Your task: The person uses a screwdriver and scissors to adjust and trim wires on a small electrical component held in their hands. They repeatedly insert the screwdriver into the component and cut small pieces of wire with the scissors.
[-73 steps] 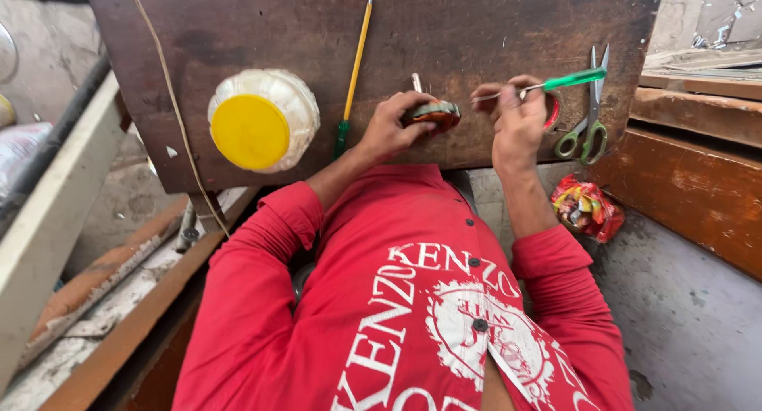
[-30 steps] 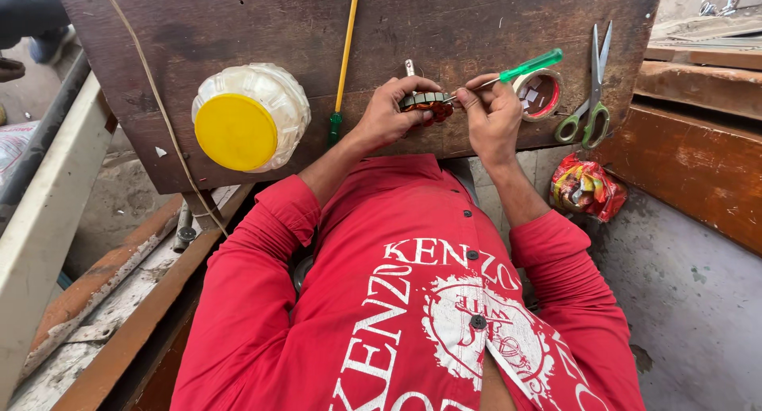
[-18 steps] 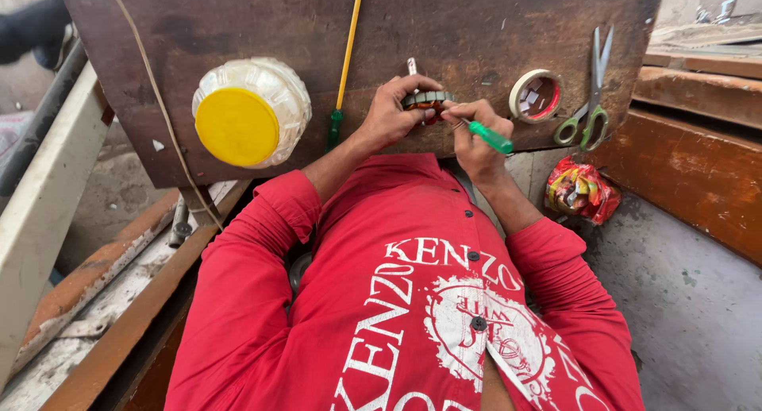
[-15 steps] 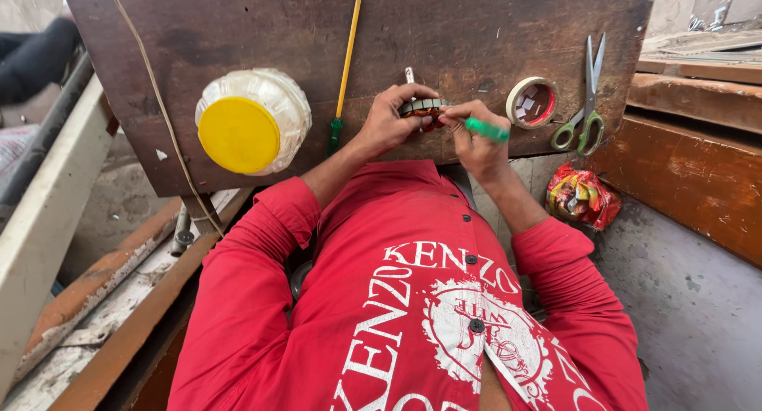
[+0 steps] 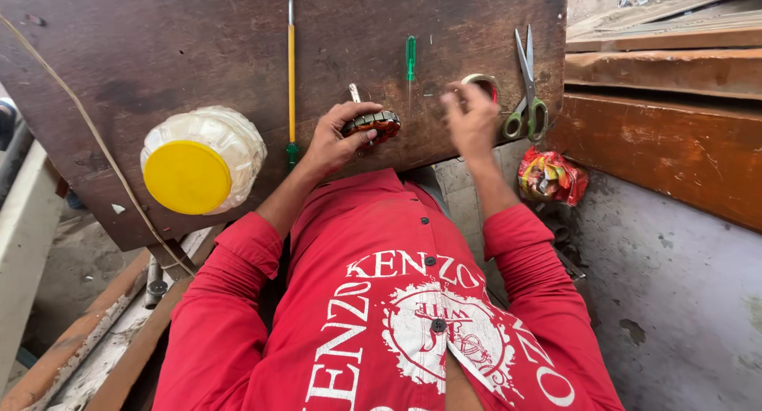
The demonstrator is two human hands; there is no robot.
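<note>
Just above the middle of the frame, the left hand (image 5: pixel 337 139) clamps a small ring-shaped wound coil (image 5: pixel 371 124), dark with copper-coloured windings, holding it against the dark wooden desk (image 5: pixel 182 54). The right hand (image 5: pixel 470 119) hangs apart from it to the right, fingers loosely spread and holding nothing, blurred at the fingertips. It sits between a green-handled screwdriver (image 5: pixel 410 57), lying free on the desk above the coil, and a roll of tape (image 5: pixel 481 83) partly hidden behind the hand. Green-handled scissors (image 5: pixel 526 85) lie further right, near the desk's edge.

A long yellow-shafted screwdriver (image 5: pixel 290 77) lies left of the coil, and a plastic jar with a yellow lid (image 5: pixel 198 169) rests on its side at centre left. A crumpled red and yellow wrapper (image 5: pixel 552 177) lies on the floor at right.

By the look of it, the work on the coil is between tools: the screwdriver is put down and the free hand is nearest the tape. Any next move calls for the left hand to keep the coil steady while the right takes up a tool.
</note>
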